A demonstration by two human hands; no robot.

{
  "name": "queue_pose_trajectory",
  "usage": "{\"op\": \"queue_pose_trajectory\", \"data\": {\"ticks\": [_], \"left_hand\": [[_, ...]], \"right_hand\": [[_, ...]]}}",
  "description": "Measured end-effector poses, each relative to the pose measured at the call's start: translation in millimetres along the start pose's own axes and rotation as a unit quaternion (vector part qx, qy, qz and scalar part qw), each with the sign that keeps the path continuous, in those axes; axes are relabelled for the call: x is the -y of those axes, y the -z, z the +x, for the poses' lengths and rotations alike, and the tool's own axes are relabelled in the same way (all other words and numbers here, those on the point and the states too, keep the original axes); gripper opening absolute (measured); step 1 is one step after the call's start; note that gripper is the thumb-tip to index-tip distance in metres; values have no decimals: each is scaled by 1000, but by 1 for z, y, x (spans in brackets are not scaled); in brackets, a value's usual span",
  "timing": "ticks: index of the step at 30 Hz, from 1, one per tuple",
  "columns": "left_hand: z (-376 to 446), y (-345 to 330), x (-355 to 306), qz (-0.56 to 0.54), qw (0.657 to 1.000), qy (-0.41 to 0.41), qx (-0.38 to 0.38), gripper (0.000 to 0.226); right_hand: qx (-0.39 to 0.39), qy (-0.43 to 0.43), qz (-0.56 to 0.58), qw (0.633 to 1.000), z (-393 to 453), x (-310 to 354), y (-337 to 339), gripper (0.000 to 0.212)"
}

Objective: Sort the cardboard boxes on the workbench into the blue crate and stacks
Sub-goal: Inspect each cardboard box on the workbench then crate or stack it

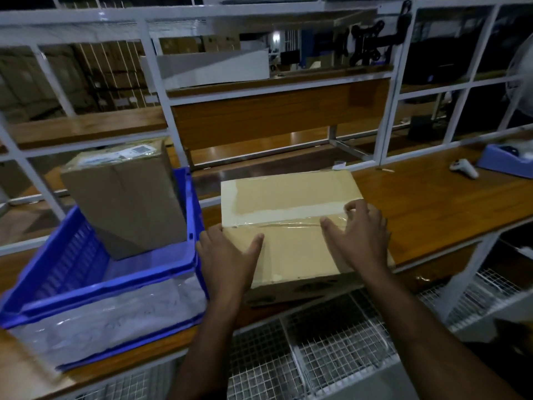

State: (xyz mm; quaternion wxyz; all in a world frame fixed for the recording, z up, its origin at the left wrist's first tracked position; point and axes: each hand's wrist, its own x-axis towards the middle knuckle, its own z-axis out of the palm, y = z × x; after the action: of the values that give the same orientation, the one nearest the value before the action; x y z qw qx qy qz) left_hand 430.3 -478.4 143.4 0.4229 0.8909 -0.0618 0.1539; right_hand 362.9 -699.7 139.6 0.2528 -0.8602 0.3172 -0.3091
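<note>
A flat, taped cardboard box lies on the wooden workbench in front of me. My left hand grips its near left corner, thumb on top and fingers down the left side. My right hand rests on the top near the right edge, its fingers curling over that edge. To the left stands the blue crate, and a taller cardboard box with a white label sits tilted inside it against the far right corner.
A clear plastic sheet hangs over the crate's near wall. At the far right of the bench lie a white controller and a blue tape dispenser. White shelf frames rise behind the bench; wire mesh racks sit below it.
</note>
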Motion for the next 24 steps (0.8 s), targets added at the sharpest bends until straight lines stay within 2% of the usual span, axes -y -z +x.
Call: {"op": "queue_pose_trajectory", "data": {"ticks": [6,15,20,24], "left_hand": [[20,-25,15,32,997,39,58,85],[54,-72,7,80,990,80,87,103],[74,-94,-10,140,981,89,103,116],[102,-110,-17,202,976,41,71,122]], "right_hand": [[42,0,-39,998,33,-1,-38,59],[145,33,-96,984,111,-8,-79,66],[172,80,-129,973,149,-11,-98,74],[207,176,-118,955,158,2,-116,86]]}}
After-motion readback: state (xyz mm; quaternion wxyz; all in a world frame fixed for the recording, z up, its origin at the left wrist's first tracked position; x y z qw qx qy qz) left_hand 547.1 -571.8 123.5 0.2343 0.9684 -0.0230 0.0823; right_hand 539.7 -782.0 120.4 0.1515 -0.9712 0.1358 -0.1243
